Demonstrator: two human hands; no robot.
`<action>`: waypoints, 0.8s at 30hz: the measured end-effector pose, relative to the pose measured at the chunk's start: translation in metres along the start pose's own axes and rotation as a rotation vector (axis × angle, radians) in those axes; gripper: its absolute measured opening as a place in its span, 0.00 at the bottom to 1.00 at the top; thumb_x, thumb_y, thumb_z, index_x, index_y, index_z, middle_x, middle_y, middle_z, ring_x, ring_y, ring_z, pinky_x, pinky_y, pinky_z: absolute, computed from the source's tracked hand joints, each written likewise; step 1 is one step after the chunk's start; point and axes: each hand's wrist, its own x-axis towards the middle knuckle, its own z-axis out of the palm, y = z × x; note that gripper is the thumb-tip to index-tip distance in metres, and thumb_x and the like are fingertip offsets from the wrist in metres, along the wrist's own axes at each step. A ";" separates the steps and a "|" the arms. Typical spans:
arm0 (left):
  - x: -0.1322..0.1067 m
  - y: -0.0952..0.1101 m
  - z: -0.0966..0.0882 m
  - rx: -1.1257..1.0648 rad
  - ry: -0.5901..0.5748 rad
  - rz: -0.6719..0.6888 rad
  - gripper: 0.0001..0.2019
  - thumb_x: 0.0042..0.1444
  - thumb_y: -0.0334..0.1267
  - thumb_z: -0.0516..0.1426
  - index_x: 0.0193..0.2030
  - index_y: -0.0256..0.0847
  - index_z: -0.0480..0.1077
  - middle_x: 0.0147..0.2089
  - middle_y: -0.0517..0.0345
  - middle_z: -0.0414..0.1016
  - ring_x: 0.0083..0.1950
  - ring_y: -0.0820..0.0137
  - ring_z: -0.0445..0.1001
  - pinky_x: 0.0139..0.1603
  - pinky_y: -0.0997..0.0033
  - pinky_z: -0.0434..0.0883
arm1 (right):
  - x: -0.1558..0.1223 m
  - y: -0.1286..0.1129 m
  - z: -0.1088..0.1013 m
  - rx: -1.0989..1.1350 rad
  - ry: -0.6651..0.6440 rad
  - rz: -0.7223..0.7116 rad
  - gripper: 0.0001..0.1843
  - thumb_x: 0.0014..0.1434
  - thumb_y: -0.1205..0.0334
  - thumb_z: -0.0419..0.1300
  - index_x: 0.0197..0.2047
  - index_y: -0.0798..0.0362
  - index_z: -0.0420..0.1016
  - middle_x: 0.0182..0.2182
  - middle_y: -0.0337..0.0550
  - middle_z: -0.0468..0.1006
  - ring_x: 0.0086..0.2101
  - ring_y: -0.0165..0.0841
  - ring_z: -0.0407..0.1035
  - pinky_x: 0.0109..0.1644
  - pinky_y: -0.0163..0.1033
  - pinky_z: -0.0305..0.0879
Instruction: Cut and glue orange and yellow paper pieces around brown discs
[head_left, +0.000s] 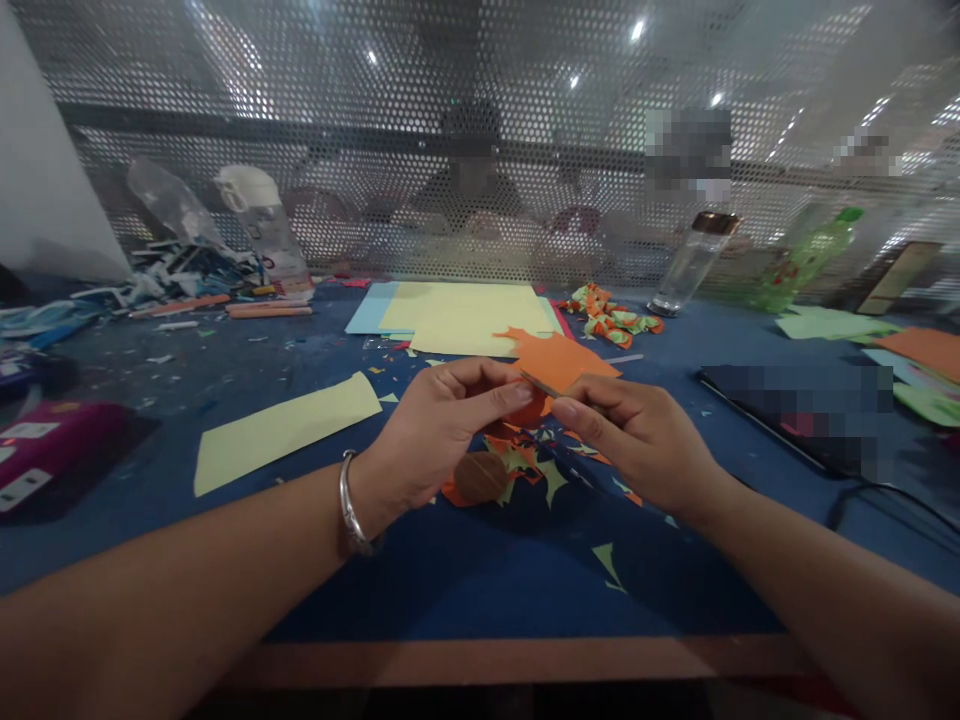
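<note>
Above the middle of the blue table, my left hand (461,410) pinches a small piece of orange paper (531,408) between thumb and fingers. A silver bangle circles that wrist. My right hand (637,430) is closed round a thin, dark, blade-like tool (546,386), its tip against the orange paper; its exact kind is not clear. Just behind both hands lies a larger orange sheet (562,358) with a jagged edge. Below them a round brown piece (481,477) rests by orange and pale green paper scraps (553,482).
Stacked yellow and blue sheets (472,310) lie at the back, beside crumpled paper (611,318). A yellow strip (289,430) is at left, with a purple box (60,445). Rightward are a phone (787,410) with a cable, a clear bottle (694,265) and a green bottle (806,260). Behind stands a perforated screen (360,230).
</note>
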 end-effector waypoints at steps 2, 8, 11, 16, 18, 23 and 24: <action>0.000 0.000 0.000 0.007 0.003 0.005 0.05 0.51 0.36 0.69 0.29 0.39 0.78 0.30 0.60 0.80 0.32 0.75 0.75 0.34 0.75 0.69 | 0.000 0.000 0.000 -0.002 0.001 0.001 0.26 0.67 0.44 0.55 0.23 0.52 0.63 0.20 0.34 0.60 0.23 0.26 0.54 0.26 0.35 0.51; -0.001 0.000 -0.001 0.017 -0.010 -0.015 0.06 0.52 0.36 0.68 0.29 0.38 0.77 0.29 0.61 0.79 0.30 0.76 0.75 0.33 0.75 0.68 | -0.002 0.001 0.000 0.013 -0.007 0.019 0.25 0.67 0.44 0.55 0.23 0.52 0.63 0.20 0.33 0.58 0.22 0.26 0.53 0.26 0.35 0.50; 0.000 0.001 -0.002 0.057 -0.011 -0.032 0.08 0.51 0.38 0.68 0.30 0.39 0.76 0.29 0.61 0.78 0.30 0.75 0.75 0.32 0.75 0.68 | -0.002 0.001 0.000 0.010 -0.009 0.025 0.26 0.67 0.44 0.55 0.23 0.52 0.63 0.20 0.33 0.58 0.22 0.26 0.53 0.26 0.35 0.50; 0.001 0.000 -0.005 0.254 0.021 0.001 0.09 0.53 0.41 0.66 0.31 0.38 0.75 0.29 0.58 0.77 0.29 0.74 0.73 0.32 0.74 0.68 | 0.001 0.004 -0.002 -0.016 0.019 0.026 0.27 0.66 0.41 0.56 0.23 0.52 0.66 0.20 0.34 0.61 0.23 0.27 0.55 0.27 0.36 0.52; -0.001 -0.001 -0.006 0.380 -0.027 0.027 0.10 0.56 0.44 0.64 0.32 0.39 0.74 0.30 0.57 0.77 0.30 0.73 0.73 0.31 0.74 0.68 | 0.004 0.007 -0.004 -0.038 0.036 0.044 0.28 0.66 0.40 0.55 0.24 0.52 0.67 0.20 0.35 0.63 0.23 0.27 0.57 0.28 0.36 0.54; -0.010 -0.003 -0.002 0.816 -0.250 0.082 0.11 0.63 0.45 0.57 0.34 0.41 0.74 0.27 0.61 0.73 0.26 0.74 0.70 0.28 0.73 0.65 | 0.008 0.017 -0.005 -0.114 0.039 0.096 0.29 0.64 0.36 0.54 0.24 0.52 0.66 0.22 0.35 0.63 0.25 0.28 0.57 0.29 0.37 0.53; -0.012 -0.003 -0.001 0.894 -0.279 0.135 0.10 0.63 0.43 0.57 0.33 0.41 0.74 0.29 0.61 0.73 0.28 0.74 0.70 0.30 0.72 0.65 | 0.009 0.019 -0.005 -0.122 0.030 0.106 0.29 0.64 0.35 0.54 0.24 0.52 0.65 0.21 0.35 0.62 0.24 0.28 0.56 0.29 0.37 0.51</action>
